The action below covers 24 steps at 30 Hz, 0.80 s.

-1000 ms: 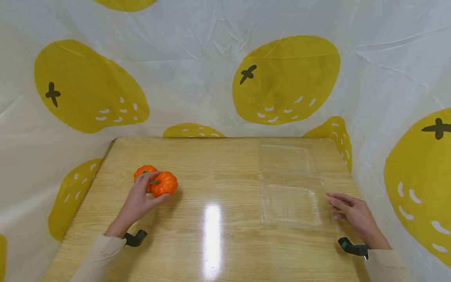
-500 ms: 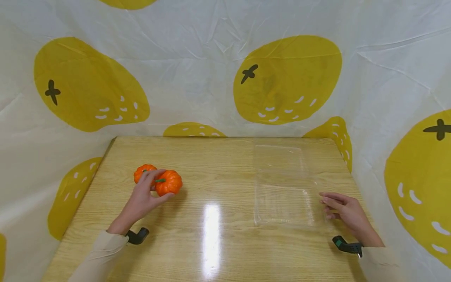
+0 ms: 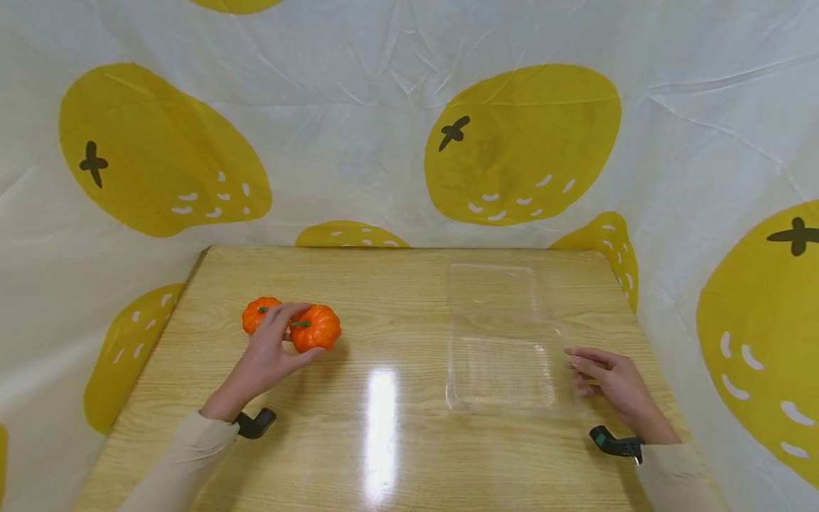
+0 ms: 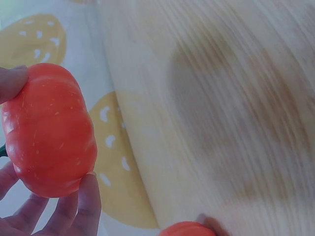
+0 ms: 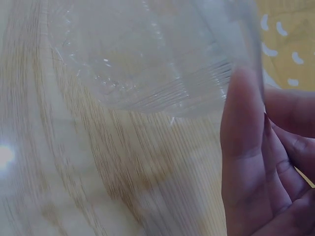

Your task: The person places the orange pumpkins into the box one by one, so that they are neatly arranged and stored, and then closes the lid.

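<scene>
My left hand (image 3: 271, 355) grips a small orange pumpkin (image 3: 318, 328) with a green stem, thumb on one side and fingers on the other. In the left wrist view that pumpkin (image 4: 51, 130) is lifted, and its shadow falls on the wood. A second orange pumpkin (image 3: 256, 315) sits on the table just behind the left hand, partly covered by it. On the right, my right hand (image 3: 614, 384) pinches the right edge of a clear plastic clamshell container (image 3: 502, 370) between thumb and fingers. Its lid (image 3: 493, 288) is folded open toward the back.
The wooden table (image 3: 390, 284) has a bright light reflection near its front middle. A white curtain (image 3: 345, 163) printed with yellow fruit surrounds its back and sides. Each wrist carries a black camera mount (image 3: 256, 423).
My left hand has moved right with the pumpkin, away from the other pumpkin. My right hand has drawn the clear container leftward, toward the table's middle.
</scene>
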Each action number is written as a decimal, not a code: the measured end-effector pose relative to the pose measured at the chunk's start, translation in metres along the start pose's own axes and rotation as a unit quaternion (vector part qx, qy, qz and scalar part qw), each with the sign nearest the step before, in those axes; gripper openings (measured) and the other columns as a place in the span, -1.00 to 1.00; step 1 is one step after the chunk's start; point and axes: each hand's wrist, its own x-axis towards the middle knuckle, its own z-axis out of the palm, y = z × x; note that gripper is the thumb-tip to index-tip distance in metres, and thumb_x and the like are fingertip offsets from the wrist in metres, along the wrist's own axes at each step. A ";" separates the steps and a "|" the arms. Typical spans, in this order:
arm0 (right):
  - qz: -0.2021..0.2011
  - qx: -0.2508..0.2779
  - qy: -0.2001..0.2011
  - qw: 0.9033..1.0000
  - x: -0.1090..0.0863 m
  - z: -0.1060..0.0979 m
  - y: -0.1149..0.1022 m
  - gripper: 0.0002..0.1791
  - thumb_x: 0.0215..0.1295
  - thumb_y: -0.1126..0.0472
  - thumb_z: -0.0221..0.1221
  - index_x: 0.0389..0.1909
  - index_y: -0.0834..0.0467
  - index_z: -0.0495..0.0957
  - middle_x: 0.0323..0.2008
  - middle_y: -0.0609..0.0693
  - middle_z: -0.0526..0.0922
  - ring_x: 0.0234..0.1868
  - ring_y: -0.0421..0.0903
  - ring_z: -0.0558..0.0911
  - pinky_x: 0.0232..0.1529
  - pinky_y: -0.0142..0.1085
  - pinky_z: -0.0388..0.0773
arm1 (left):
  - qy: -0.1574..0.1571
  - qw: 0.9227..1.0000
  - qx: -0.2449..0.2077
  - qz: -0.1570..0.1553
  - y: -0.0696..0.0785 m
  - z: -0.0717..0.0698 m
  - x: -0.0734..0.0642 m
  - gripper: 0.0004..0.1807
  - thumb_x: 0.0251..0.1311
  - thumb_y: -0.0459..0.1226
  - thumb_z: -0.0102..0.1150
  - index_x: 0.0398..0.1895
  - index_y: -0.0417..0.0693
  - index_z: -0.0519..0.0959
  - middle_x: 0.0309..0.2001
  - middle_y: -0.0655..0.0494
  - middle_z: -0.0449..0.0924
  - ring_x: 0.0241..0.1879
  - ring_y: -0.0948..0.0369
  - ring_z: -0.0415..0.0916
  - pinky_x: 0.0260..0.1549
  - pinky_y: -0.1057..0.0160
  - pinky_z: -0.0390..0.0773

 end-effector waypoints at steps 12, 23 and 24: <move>-0.008 0.021 -0.017 1.000 0.002 0.020 -0.003 -0.74 0.51 0.17 0.20 0.10 0.13 0.71 -0.26 -0.20 0.81 -0.37 -0.28 0.68 -0.40 -0.32 0.74 | -0.008 1.000 -0.015 0.025 0.019 0.007 0.007 -0.18 0.07 -0.12 0.59 0.40 -0.02 0.41 0.30 -0.08 0.40 0.19 0.03 0.48 -0.06 0.08 0.68; -0.013 0.024 -0.018 0.999 0.008 0.039 -0.003 -0.66 0.50 0.18 0.21 0.14 0.30 0.66 -0.26 -0.18 0.81 -0.39 -0.27 0.68 -0.41 -0.34 0.75 | -0.022 0.998 -0.035 0.052 0.033 0.015 0.017 -0.18 0.10 -0.09 0.57 0.42 0.04 0.40 0.34 -0.06 0.38 0.21 0.03 0.48 -0.03 0.04 0.67; -0.013 0.025 -0.018 0.999 0.008 0.041 -0.004 -0.68 0.50 0.18 0.21 0.13 0.28 0.67 -0.27 -0.18 0.81 -0.39 -0.27 0.68 -0.41 -0.34 0.74 | -0.022 0.998 -0.037 0.056 0.035 0.016 0.017 -0.19 0.10 -0.10 0.57 0.42 0.04 0.40 0.34 -0.05 0.38 0.22 0.03 0.48 -0.03 0.07 0.67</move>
